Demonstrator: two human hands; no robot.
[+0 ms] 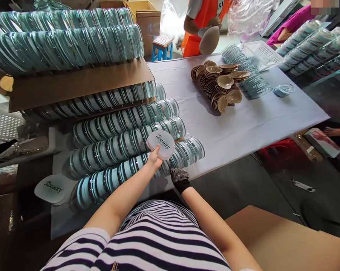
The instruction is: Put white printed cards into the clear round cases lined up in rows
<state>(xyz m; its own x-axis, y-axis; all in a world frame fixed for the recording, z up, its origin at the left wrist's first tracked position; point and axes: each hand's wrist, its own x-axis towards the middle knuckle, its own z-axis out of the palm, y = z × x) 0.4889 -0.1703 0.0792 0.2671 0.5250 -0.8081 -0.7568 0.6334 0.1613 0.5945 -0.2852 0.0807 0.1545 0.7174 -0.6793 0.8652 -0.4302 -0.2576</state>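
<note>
Left fingers (157, 149) around printed cards (164, 140) — right fingers (175, 174), grip unclear, at glass bowls (187, 152) with pale inserts (101, 183)

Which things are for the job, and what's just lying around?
For the job, seemingly:
white oval cards, in the left hand
front row of clear containers, by the gloved right hand

Probably just around:
blue stool
cardboard, lower right

A factory workshop is being crowded by rows of round greenish-clear dishes (74, 49), a white-covered worktable (243, 130) and an orange-vested worker (198, 17).
</note>
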